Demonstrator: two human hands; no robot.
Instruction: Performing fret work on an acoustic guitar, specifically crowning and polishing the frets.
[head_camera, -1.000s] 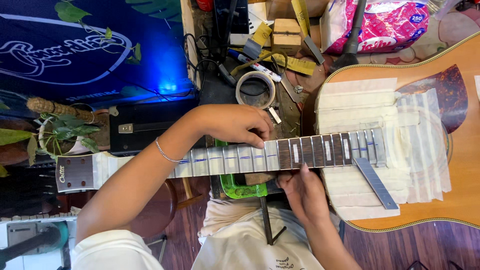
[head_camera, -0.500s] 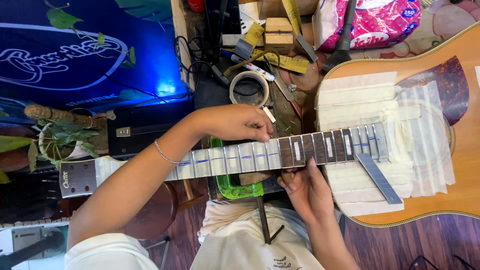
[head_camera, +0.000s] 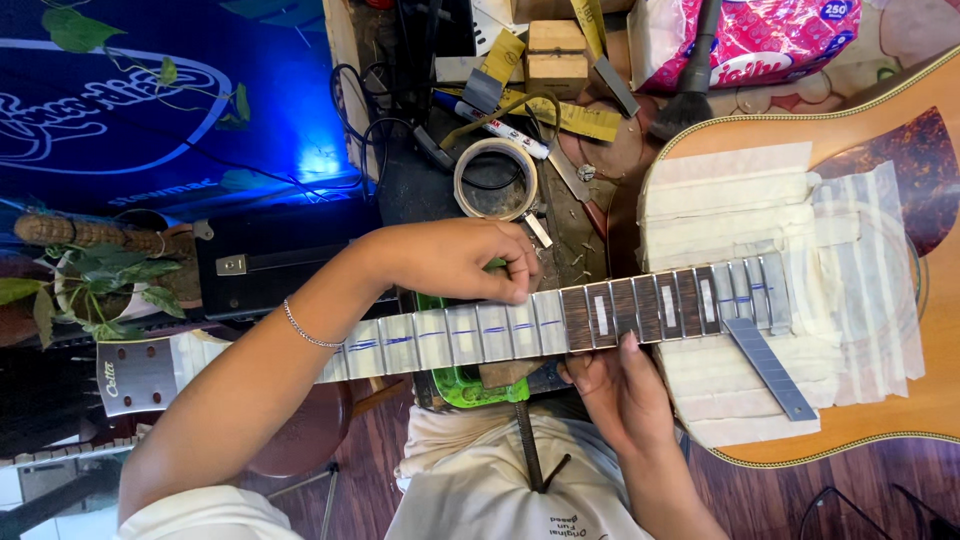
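1. Head view: an acoustic guitar (head_camera: 880, 140) lies flat across a cluttered bench (head_camera: 420, 190), its body to the right and its headstock (head_camera: 135, 375) to the left.
2. Its fretboard (head_camera: 560, 320) runs left to right through the middle of the picture. The left stretch is covered in pale tape marked with blue lines; the frets near the body show dark wood.
3. Strips of masking tape (head_camera: 740, 205) cover the guitar top around the end of the neck.
4. The left hand (head_camera: 455, 258) reaches over from the left and rests on the taped fretboard. Its fingers (head_camera: 515, 280) are curled and pinched at the top edge of the neck; whether the grip holds anything small, I cannot tell.
5. A thin bracelet (head_camera: 305, 330) sits on the left wrist.
6. The right hand (head_camera: 620, 395) comes up from below and cups the underside of the neck near the body, with a fingertip (head_camera: 628, 342) touching the lower edge of the fretboard. Its grip is loose, not clenched.
7. A green clamp (head_camera: 465, 385) sits under the neck between the two hands.
8. A grey metal blade (head_camera: 768, 368) lies slanted on the taped top, just below the fretboard end.
9. A roll of tape (head_camera: 495, 180) lies on the bench above the left hand, near a white marker (head_camera: 495, 125).
10. A potted plant (head_camera: 95, 285) stands at the far left.
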